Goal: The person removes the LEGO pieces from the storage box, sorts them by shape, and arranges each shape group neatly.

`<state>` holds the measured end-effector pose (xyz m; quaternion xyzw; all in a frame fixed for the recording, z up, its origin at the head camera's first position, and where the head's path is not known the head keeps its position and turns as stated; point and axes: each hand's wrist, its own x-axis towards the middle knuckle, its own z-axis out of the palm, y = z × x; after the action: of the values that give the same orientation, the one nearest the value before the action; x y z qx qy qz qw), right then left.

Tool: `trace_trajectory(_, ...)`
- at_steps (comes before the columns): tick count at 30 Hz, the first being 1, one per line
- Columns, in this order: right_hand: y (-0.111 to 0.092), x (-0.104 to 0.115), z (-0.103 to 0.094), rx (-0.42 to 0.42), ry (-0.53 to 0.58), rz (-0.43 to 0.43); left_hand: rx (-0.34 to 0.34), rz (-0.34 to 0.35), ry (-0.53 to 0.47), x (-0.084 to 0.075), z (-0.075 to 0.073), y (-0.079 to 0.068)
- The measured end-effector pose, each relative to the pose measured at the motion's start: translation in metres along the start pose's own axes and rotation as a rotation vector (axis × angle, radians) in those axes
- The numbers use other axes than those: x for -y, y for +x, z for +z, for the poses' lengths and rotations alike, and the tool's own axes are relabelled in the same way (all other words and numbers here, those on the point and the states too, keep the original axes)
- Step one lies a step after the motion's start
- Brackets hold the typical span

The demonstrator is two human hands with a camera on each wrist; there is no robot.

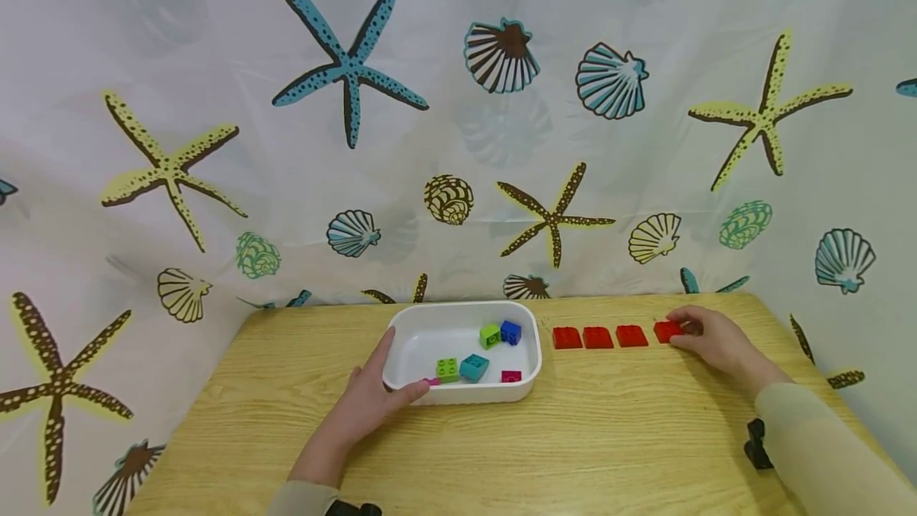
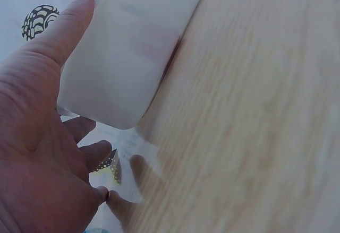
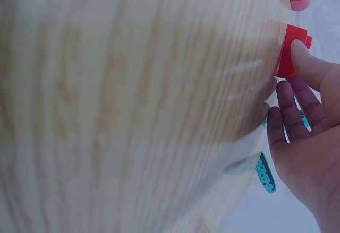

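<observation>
My left hand grips the left end of a white plastic tray, thumb over the near rim and fingers round the left side. Beside the tray, three red toy bricks lie in a row on the table. At the row's right end, my right hand pinches another red brick that rests on the tabletop. In the right wrist view, the thumb presses on this red brick, and the other fingertips are partly hidden behind it.
Inside the tray sit a lime brick, a green brick, a blue brick, a teal brick and a dark pink brick. A pink piece shows by my left thumb. A patterned curtain hangs behind the wooden table.
</observation>
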<state>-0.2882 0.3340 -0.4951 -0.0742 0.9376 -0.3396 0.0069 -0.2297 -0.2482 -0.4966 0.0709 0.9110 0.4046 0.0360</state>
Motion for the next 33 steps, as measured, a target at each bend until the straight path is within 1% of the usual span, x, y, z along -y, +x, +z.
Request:
trace_trajectory(7,-0.002,0.002,-0.002,-0.004,0.002,0.010,-0.001,-0.002,0.008,-0.002,0.000,-0.002)
trace_trajectory(11,-0.004,0.012,-0.006,-0.023,0.005,0.006,0.000,0.000,0.012,-0.003,0.000,-0.001)
trace_trajectory(14,-0.003,0.029,-0.005,-0.051,-0.004,-0.027,-0.001,-0.001,0.008,-0.002,0.000,0.000)
trace_trajectory(18,0.001,0.054,0.001,-0.067,-0.003,-0.102,-0.003,0.001,0.003,0.000,0.000,0.000)
trace_trajectory(26,0.009,0.102,0.026,-0.014,0.038,-0.218,0.000,0.000,0.004,0.000,0.000,-0.001)
trace_trajectory(33,0.018,0.143,0.055,0.028,0.047,-0.298,-0.002,0.005,-0.002,0.001,0.000,0.000)
